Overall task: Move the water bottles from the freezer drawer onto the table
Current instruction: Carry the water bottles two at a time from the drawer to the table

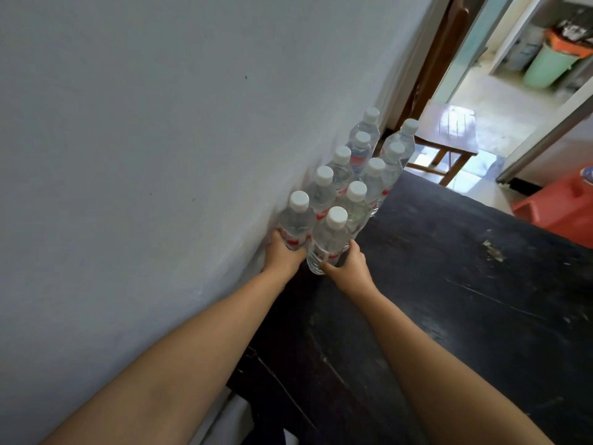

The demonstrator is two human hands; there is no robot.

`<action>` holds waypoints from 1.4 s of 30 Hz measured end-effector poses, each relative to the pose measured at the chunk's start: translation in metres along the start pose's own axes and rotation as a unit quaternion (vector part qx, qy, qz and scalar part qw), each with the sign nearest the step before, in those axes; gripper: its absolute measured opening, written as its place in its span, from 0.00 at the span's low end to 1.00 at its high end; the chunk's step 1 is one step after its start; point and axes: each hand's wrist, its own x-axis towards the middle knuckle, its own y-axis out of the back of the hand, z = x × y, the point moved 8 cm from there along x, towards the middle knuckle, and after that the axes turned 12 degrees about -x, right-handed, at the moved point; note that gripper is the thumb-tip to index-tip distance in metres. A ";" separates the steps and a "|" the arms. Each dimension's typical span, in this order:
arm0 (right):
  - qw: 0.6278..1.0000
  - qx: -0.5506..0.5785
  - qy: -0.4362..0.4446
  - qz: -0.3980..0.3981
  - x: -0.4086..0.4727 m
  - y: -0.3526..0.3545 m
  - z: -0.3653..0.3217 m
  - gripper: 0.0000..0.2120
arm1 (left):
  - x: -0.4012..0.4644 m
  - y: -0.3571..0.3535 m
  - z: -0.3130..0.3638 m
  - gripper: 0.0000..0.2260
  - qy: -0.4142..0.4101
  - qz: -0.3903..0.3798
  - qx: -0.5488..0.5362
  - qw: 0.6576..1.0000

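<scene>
We have a bottle in each hand and both are at the near end of the row on the worktop [449,284]. The left hand [284,255] has its grip clamped on the wall-side bottle [295,221]; the right hand [348,263] has its grip clamped low on the outer bottle [330,239], thumb on the near face and fingers round the far side.

What could go wrong, as we judge it: the outer bottle leans toward us, its base looking not quite flat on the worktop. If we let go before it stands true, it could tip onto its neighbours. The bottles stand touching, two abreast, so one knock could run down the row [359,175]. The far pair stands at the far edge of the worktop, above the stool [449,149], so a push along the row could send those over. The wall [160,123] crowds our left hand, and pulling it out may drag its bottle. If the bottles are cold and wet from the freezer, they may slip; we cannot see any moisture.

The bottles are clear plastic with white screw caps and red-and-white labels round the waist. We count about ten, all upright but ours, hard against the wall. The freezer drawer is out of view, so we cannot say how many are left.
</scene>
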 end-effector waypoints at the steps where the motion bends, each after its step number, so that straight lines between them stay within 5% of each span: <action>1: 1.000 -0.007 0.001 -0.004 -0.003 0.003 0.001 0.39 | -0.004 0.001 0.003 0.24 0.002 0.006 0.008 1.000; 9: 0.997 -0.037 0.047 -0.038 -0.034 0.016 -0.005 0.32 | -0.062 0.019 -0.004 0.30 0.053 0.050 0.043 0.996; 20: 0.933 -0.192 0.125 -0.276 -0.102 -0.074 -0.020 0.12 | -0.162 0.109 -0.055 0.05 0.073 0.156 0.049 0.984; 30: 0.823 -0.301 0.299 -0.379 -0.266 -0.183 -0.061 0.03 | -0.352 0.241 -0.111 0.09 0.092 0.341 0.033 0.935; 33: 0.780 -0.313 0.350 -0.413 -0.343 -0.215 -0.060 0.11 | -0.438 0.265 -0.140 0.10 0.095 0.389 0.015 0.916; 42: 0.616 -0.362 0.472 -0.516 -0.624 -0.292 0.003 0.12 | -0.745 0.297 -0.262 0.16 0.178 0.583 -0.067 0.790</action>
